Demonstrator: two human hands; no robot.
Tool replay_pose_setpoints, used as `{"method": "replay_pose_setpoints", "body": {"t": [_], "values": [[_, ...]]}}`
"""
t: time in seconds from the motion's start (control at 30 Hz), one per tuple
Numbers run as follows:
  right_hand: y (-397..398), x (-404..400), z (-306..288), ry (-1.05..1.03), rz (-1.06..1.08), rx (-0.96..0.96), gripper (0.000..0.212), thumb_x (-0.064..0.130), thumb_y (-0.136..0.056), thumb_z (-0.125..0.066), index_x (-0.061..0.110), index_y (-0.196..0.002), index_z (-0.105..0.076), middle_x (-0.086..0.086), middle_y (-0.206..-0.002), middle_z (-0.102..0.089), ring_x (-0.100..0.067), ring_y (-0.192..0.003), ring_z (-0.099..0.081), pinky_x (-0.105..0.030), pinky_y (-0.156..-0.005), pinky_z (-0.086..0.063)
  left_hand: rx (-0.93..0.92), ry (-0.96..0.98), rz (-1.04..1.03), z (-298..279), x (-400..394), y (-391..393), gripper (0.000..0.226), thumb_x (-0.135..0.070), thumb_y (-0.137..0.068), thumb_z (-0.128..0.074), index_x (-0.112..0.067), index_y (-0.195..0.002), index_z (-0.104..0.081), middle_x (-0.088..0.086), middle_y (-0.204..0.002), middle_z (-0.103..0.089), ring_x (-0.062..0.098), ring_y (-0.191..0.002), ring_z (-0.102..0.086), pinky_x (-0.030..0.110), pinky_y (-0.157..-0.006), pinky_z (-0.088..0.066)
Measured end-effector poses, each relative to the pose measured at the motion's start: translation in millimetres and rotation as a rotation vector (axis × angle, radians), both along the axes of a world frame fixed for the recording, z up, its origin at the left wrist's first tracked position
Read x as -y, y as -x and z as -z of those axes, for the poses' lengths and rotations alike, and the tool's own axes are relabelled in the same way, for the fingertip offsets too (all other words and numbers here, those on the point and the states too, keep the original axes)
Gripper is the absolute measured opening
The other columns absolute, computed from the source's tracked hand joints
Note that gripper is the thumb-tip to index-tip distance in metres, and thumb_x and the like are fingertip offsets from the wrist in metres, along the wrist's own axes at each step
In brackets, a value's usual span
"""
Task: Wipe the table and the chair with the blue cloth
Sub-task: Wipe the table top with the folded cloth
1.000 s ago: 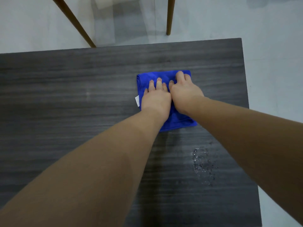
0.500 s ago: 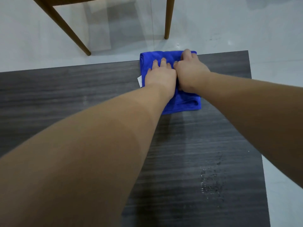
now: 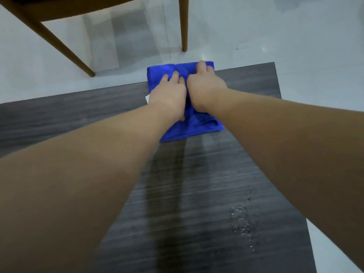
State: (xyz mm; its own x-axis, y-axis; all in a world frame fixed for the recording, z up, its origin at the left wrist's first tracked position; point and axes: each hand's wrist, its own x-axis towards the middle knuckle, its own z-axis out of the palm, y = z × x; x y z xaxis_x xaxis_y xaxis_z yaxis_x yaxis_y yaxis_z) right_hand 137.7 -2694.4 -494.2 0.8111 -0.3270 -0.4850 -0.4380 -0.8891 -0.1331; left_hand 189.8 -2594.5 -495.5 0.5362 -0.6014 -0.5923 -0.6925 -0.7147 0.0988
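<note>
A folded blue cloth point(image 3: 189, 131) lies at the far edge of the dark wood-grain table point(image 3: 78, 119), its far end hanging past that edge. My left hand point(image 3: 169, 95) and my right hand point(image 3: 204, 87) press flat on it side by side, fingers pointing away from me. A small white tag shows at the cloth's left edge. Beyond the table stands the wooden chair point(image 3: 59, 12), with only its brown legs and seat rim in view at the top left.
A patch of water droplets point(image 3: 242, 223) sits on the table near its right edge. A damp streak runs from the cloth back toward me. Pale floor tiles point(image 3: 295, 36) surround the table. A chair leg point(image 3: 184, 26) stands just beyond the cloth.
Both hands have pushed the cloth away from me, from the table's middle to its far edge, where it now overhangs. A wet streak trails behind it.
</note>
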Motion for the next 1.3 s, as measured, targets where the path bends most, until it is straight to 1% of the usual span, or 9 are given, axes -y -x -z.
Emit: {"method": "replay_pose_setpoints", "body": {"t": [0.23, 0.5, 0.6, 0.63, 0.77, 0.83, 0.97, 1.1, 1.3], "values": [[23, 34, 10, 0.067, -0.087, -0.034, 0.048, 0.016, -0.083, -0.07, 0.008, -0.127, -0.052, -0.016, -0.142, -0.028, -0.032, -0.125, -0.038, -0.045, -0.097, -0.045, 0.047, 0.023, 0.072, -1, 21, 22, 0.103, -0.035, -0.065, -0.089, -0.005, -0.145, -0.033, 0.012, -0.159, -0.018, 0.036, -0.142, -0.023, 0.052, -0.105, -0.041], [31, 56, -3, 0.183, -0.26, -0.122, 0.052, 0.021, -0.088, -0.067, 0.003, -0.131, -0.046, -0.021, -0.141, -0.033, -0.035, -0.13, -0.03, -0.042, -0.1, -0.038, 0.049, -0.011, 0.102, -5, 50, 34, 0.102, -0.034, -0.068, -0.089, -0.008, -0.149, -0.034, 0.014, -0.161, -0.015, 0.038, -0.144, -0.023, 0.046, -0.112, -0.031], [35, 58, -8, 0.136, -0.292, -0.168, 0.093, 0.037, -0.079, -0.077, 0.002, -0.148, -0.025, -0.019, -0.151, -0.025, -0.034, -0.139, -0.024, -0.045, -0.109, -0.033, 0.068, -0.009, 0.174, -9, 47, 35, 0.108, -0.042, -0.073, -0.084, -0.005, -0.153, -0.023, 0.017, -0.161, -0.014, 0.035, -0.146, -0.019, 0.043, -0.115, -0.024], [36, 56, -10, 0.125, -0.301, -0.181, 0.098, 0.041, -0.079, -0.076, 0.003, -0.151, -0.021, -0.019, -0.155, -0.021, -0.033, -0.141, -0.022, -0.045, -0.11, -0.031, 0.063, -0.014, 0.189, -10, 45, 35, 0.112, -0.046, -0.074, -0.082, -0.005, -0.154, -0.017, 0.018, -0.162, -0.012, 0.034, -0.147, -0.017, 0.043, -0.115, -0.023], [40, 50, -12, 0.138, -0.304, -0.229, 0.103, 0.046, -0.081, -0.072, 0.007, -0.154, -0.012, -0.021, -0.16, -0.001, -0.037, -0.145, -0.017, -0.046, -0.113, -0.029, 0.029, -0.072, 0.19, -11, 42, 35, 0.12, -0.057, -0.072, -0.077, -0.01, -0.157, -0.007, 0.016, -0.164, 0.003, 0.039, -0.149, -0.008, 0.048, -0.117, -0.021], [43, 48, -14, 0.122, -0.294, -0.241, 0.107, 0.048, -0.081, -0.072, 0.006, -0.155, -0.007, -0.022, -0.16, 0.006, -0.037, -0.147, -0.012, -0.046, -0.116, -0.027, 0.034, -0.096, 0.219, -14, 42, 42, 0.118, -0.056, -0.075, -0.076, -0.008, -0.157, -0.006, 0.018, -0.163, 0.003, 0.037, -0.149, -0.005, 0.045, -0.119, -0.016], [61, 41, -19, 0.128, -0.33, -0.294, 0.11, 0.054, -0.083, -0.066, 0.001, -0.154, -0.001, -0.023, -0.16, 0.004, -0.035, -0.148, 0.0, -0.043, -0.118, -0.019, 0.06, -0.095, 0.243, -16, 35, 61, 0.119, -0.053, -0.077, -0.076, -0.004, -0.156, -0.002, 0.02, -0.163, 0.006, 0.034, -0.15, 0.001, 0.04, -0.12, -0.008], [78, 32, -22, 0.115, -0.301, -0.316, 0.12, 0.058, -0.077, -0.07, 0.002, -0.154, 0.003, -0.023, -0.159, 0.01, -0.036, -0.148, 0.002, -0.042, -0.119, -0.017, 0.047, -0.124, 0.241, -11, 29, 76, 0.125, -0.057, -0.074, -0.076, -0.007, -0.157, 0.002, 0.018, -0.163, 0.009, 0.037, -0.15, 0.002, 0.041, -0.12, -0.008], [107, 19, -25, 0.136, -0.319, -0.279, 0.113, 0.052, -0.082, -0.069, -0.001, -0.153, 0.001, -0.023, -0.16, 0.004, -0.035, -0.148, 0.006, -0.039, -0.119, -0.009, 0.03, -0.118, 0.23, -8, 17, 99, 0.128, -0.058, -0.072, -0.077, -0.008, -0.157, 0.005, 0.017, -0.163, 0.012, 0.039, -0.149, 0.005, 0.043, -0.121, -0.009]]}}
